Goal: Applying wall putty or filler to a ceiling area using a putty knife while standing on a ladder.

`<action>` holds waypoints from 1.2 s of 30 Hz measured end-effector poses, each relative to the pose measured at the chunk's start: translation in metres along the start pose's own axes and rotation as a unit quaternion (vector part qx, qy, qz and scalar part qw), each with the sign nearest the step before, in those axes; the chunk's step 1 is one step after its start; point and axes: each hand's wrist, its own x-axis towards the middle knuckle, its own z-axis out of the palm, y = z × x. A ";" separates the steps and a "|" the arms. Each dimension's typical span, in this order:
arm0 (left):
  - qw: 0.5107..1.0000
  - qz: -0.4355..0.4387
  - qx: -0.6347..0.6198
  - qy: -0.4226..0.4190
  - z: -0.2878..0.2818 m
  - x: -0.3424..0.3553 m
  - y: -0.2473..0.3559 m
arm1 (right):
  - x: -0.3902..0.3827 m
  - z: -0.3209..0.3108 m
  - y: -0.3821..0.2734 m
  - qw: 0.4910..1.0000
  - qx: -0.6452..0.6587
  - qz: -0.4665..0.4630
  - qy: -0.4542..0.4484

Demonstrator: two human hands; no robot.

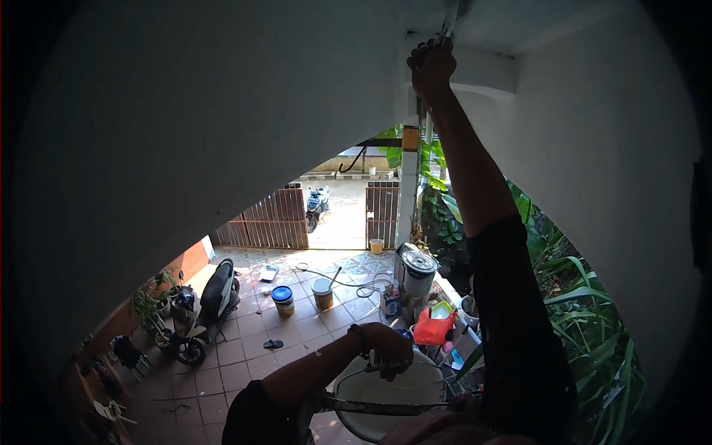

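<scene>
My right arm is stretched up, and my right hand (432, 68) is closed around a slim, pale tool (450, 22) that looks like a paintbrush. It reaches the white ceiling beside a beam (482, 73); its tip is too dim to make out. Lower down, my left hand (388, 351) is curled over the far side of a white bucket (423, 386) and grips it at the rim or handle. The bucket's inside is pale; whether paint lies in it I cannot tell. A dark, paint-spotted bar (386, 407) crosses in front of the bucket.
Far below is a tiled floor (245, 345) with a parked scooter (211, 311), a blue-lidded pail (282, 300), another pail (322, 294) and a hose (363, 286). A red bag (434, 327) lies near plants (593, 319). Sloping white walls (185, 111) enclose me.
</scene>
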 end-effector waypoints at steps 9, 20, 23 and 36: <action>1.000 0.002 0.010 0.015 -0.002 0.001 0.004 | 0.023 -0.010 0.000 0.997 0.069 0.035 0.023; 1.000 -0.001 0.019 -0.007 -0.002 -0.003 0.005 | -0.084 0.037 -0.062 0.991 -0.003 -0.015 -0.130; 1.000 -0.005 0.026 -0.001 -0.005 -0.001 0.006 | -0.091 0.032 -0.062 0.991 -0.068 -0.029 -0.113; 1.000 -0.010 0.015 0.012 -0.003 -0.005 0.013 | 0.006 -0.049 -0.054 0.985 -0.053 0.152 -0.059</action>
